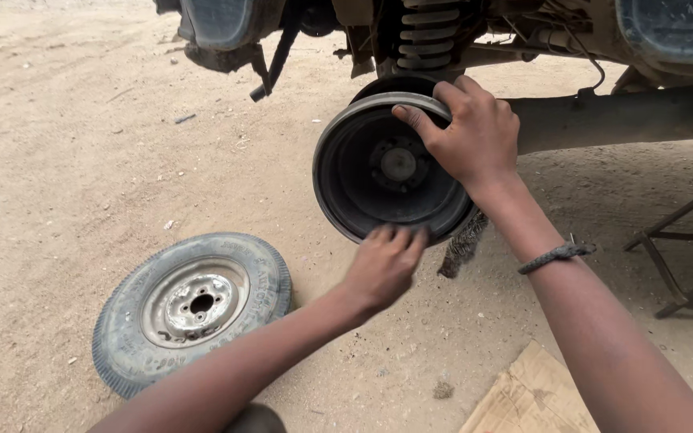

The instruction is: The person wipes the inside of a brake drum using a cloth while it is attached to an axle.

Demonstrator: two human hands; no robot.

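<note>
The ground is bare, sandy dirt, pale brown and scattered with small stones and bits of debris. A removed wheel lies flat on it at the lower left, its worn tyre around a dusty metal rim with bolt holes facing up. A torn piece of cardboard lies at the bottom right edge. A metal stand rests its thin legs on the dirt at the right.

One view only — a head-worn camera, tilted down and forward along the person's own forearms, close to the brake drum on the raised vehicle (its underside crosses the top edge) — with sandy ground filling the left.
</note>
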